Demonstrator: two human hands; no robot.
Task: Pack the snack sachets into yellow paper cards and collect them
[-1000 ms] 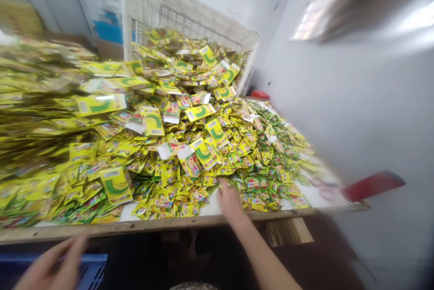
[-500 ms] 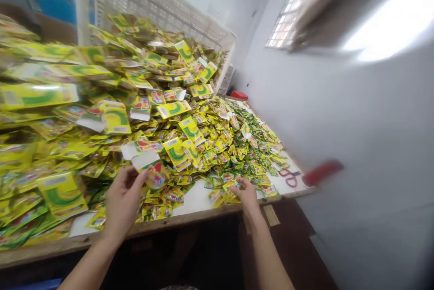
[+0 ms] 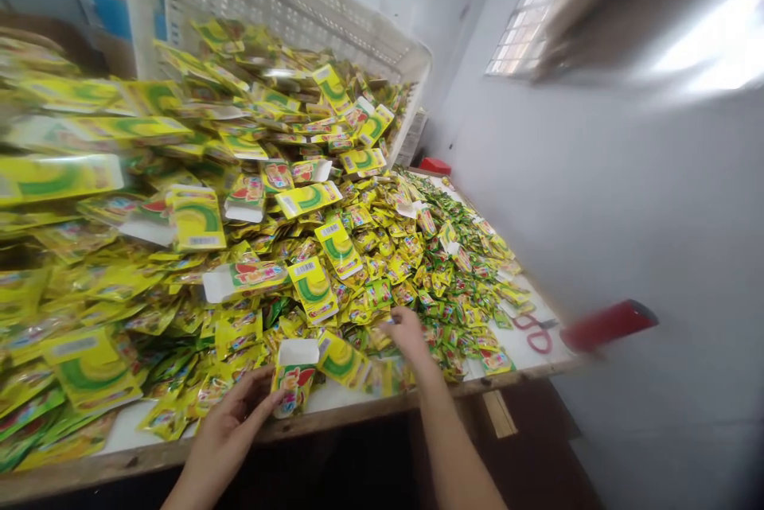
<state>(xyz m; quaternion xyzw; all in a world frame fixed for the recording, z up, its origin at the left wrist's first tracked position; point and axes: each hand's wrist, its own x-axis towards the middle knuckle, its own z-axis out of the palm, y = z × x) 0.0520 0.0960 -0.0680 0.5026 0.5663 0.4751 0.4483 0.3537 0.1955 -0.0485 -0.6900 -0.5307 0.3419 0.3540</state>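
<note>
My left hand (image 3: 235,418) is closed round a small yellow carton (image 3: 294,379) with a watermelon picture. Its white end flap stands open at the top, and it is just above the table's front edge. To the right, my right hand (image 3: 411,339) reaches into the heap of small yellow and green sachets (image 3: 394,251). Its fingers are curled in against the sachets, and what is between the fingertips is too blurred to name. Between the hands, a yellow carton (image 3: 343,359) and some blurred sachets (image 3: 387,377) lie near the edge.
A white perforated crate (image 3: 334,13), tipped on its side, spills many yellow cartons (image 3: 307,200) onto the white tabletop (image 3: 128,424). Red-handled scissors (image 3: 539,337) and a red cylindrical object (image 3: 612,325) are at the right end, by the wall (image 3: 656,200). A red item (image 3: 435,166) sits at the back.
My left hand has brought the carton down and to the right, towards the front edge. My right hand has shifted slightly left and deeper among the sachets. The view has turned a little.
</note>
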